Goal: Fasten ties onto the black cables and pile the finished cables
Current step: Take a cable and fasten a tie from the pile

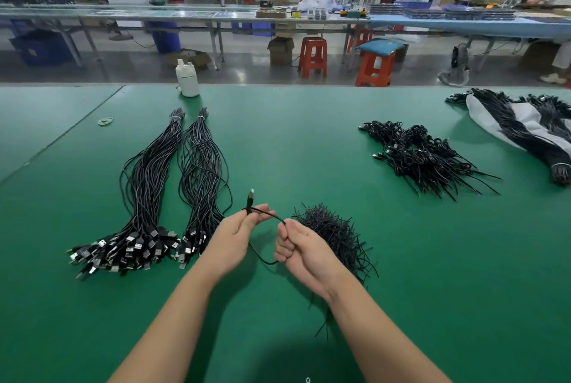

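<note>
Two hands on one cable at that point, so I'd call this the start of a fresh one rather than the tie-off. My left hand (238, 232) pinched the black cable (265, 212) just below its plug, which stuck up above the fingertips, and my right hand (298, 246) was curled in a fist round the same cable a little further along, with a slack loop hanging down between the two over the green table (293, 141). Couldn't tell whether a tie was already tucked in either hand, too small to make out. Loose ties (336, 237) sat in a heap right behind my right hand, partly hidden by it. Untied cables lay in two long bundles (173, 191) to my left, plugs toward me, and the finished pile (426, 160) was well off to the right, with another bundle lying on a white bag (482, 118) beyond it. My guess at the next move: coil the slack up neat, keep it pinched in the left, then free the right to grab one tie from the heap without the coil springing open.
</note>
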Tool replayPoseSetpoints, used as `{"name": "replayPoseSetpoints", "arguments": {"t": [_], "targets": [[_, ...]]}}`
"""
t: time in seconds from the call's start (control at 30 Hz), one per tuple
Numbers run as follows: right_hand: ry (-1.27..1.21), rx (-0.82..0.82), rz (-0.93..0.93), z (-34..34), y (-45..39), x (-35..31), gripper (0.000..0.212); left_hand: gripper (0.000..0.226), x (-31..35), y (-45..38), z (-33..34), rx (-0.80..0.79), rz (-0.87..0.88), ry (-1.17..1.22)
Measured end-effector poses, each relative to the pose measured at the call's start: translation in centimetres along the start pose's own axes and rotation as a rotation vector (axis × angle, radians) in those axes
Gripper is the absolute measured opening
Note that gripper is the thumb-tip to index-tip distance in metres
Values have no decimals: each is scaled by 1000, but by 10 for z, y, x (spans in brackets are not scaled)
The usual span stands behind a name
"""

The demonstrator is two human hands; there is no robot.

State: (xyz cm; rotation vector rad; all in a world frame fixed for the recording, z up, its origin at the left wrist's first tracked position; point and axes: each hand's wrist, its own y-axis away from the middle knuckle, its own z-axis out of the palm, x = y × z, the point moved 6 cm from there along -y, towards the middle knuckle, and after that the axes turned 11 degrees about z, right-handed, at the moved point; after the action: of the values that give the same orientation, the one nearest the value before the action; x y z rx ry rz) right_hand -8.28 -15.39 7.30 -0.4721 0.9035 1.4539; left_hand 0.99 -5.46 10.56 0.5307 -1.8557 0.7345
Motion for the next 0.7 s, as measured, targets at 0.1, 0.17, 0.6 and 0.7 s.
{"name": "replayPoseSetpoints", "arguments": {"t": [0.1,0.17,0.6,0.7], "targets": [[95,-36,20,2,-1,-2,31,30,0,-1,-1,23,5,64],[129,-63,54,9,-3,7,29,31,3,-2,4,145,-24,329],[277,171,70,-8,-12,8,40,33,21,14,3,-410,-15,439],[212,217,61,-14,-11,3,41,33,17,24,3,-591,-25,54]]}}
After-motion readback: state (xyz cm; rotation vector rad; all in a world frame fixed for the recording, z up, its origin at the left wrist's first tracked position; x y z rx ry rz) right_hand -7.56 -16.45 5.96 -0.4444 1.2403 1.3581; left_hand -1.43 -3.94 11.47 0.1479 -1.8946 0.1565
